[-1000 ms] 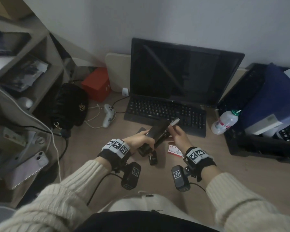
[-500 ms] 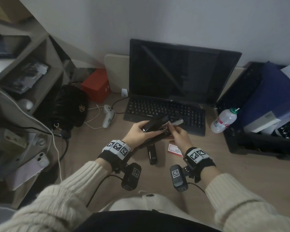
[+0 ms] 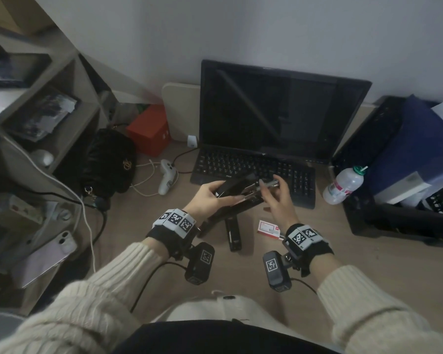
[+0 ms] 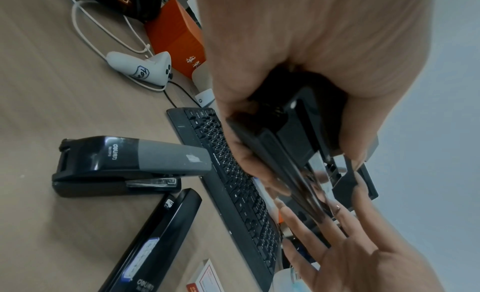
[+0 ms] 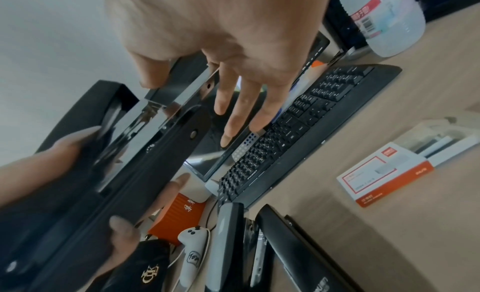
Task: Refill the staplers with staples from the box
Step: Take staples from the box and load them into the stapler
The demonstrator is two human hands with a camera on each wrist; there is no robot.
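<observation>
Two hands on one stapler [image 3: 237,198] – my left hand [image 3: 210,198] grips the body above the desk so the lid hangs open, my right hand [image 3: 279,198] pinches a staple strip [image 3: 269,184] at the channel (fiddly angle). Staple box [image 3: 267,229] sits nearby, within reach.

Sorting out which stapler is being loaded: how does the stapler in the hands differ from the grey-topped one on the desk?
The held stapler is hinged open, its shiny metal channel exposed; the grey-topped stapler is closed. The held one is gripped off the desk by the left hand while the right hand pinches its metal front end; the grey-topped one lies untouched on the desk. Both have black bodies.
</observation>
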